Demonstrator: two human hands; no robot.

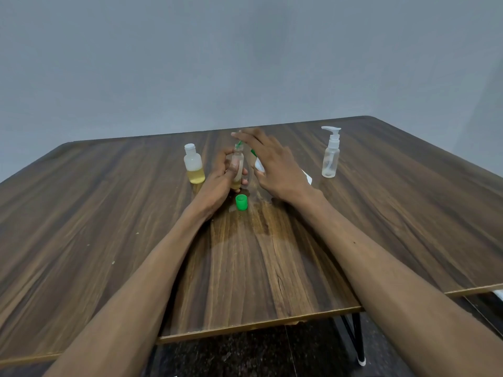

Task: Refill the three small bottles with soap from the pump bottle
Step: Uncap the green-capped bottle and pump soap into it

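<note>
On the dark, streaky wood-grain table [299, 268], the left hand [220, 180] wraps its curled fingers around a small, narrow clear plastic bottle [237, 170], holding it upright just above the tabletop; a little yellowish liquid shows at the bottle's base. The right hand [272, 161] hovers over and just right of that bottle, fingers spread and nearly straight, its fingertips above the bottle's neck, where a thin green piece [239, 144] shows; blur hides whether the fingers pinch it. A round green plastic cap [241, 202] stands open-side up on the wood just in front of the held bottle, beside a glossy wet patch. To the left stands a squat translucent bottle [193, 164] with a white threaded neck, uncapped, its lower third filled with amber soap. Well to the right stands the clear plastic pump bottle [331, 153] with a white dispenser head, nearly drained. A white crumpled sheet [307, 177] peeks out behind the right hand.
</note>
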